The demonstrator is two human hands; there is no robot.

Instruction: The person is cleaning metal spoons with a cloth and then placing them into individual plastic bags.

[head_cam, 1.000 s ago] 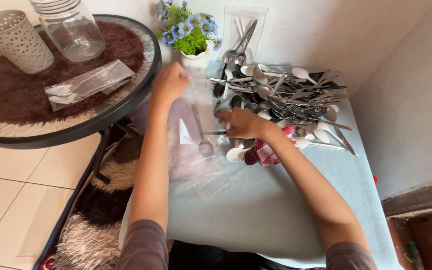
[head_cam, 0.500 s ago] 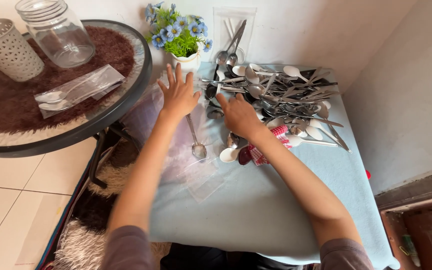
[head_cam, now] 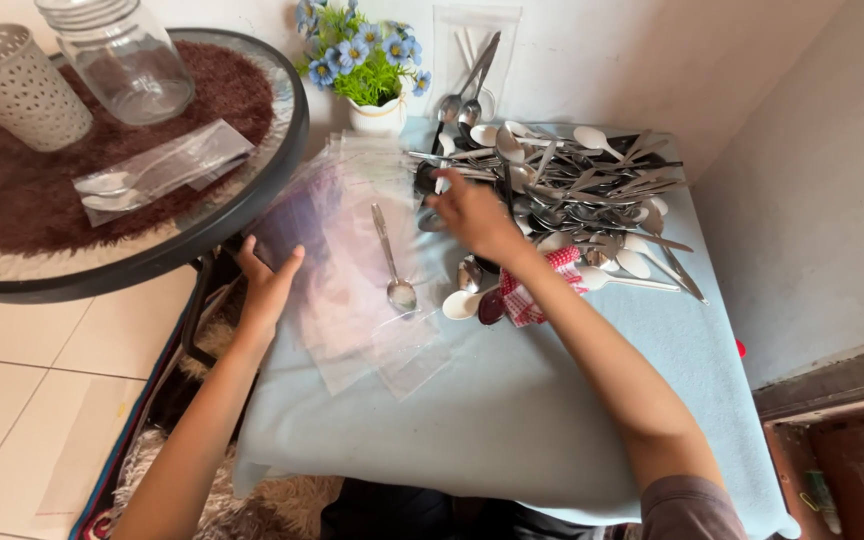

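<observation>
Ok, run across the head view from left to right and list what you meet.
White perforated basket → glass jar → left hand → metal spoon lying on the clear bags → right hand → pile of cutlery.

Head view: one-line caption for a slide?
Left hand at a stack of clear plastic bags holding a metal spoon; right hand reaches into the cutlery pile.

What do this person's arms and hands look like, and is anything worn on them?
Both arms are bare from hand to upper arm. The left hand and right hand wear no gloves, rings or watch that show. A short greyish-mauve sleeve shows on the right arm.
</observation>
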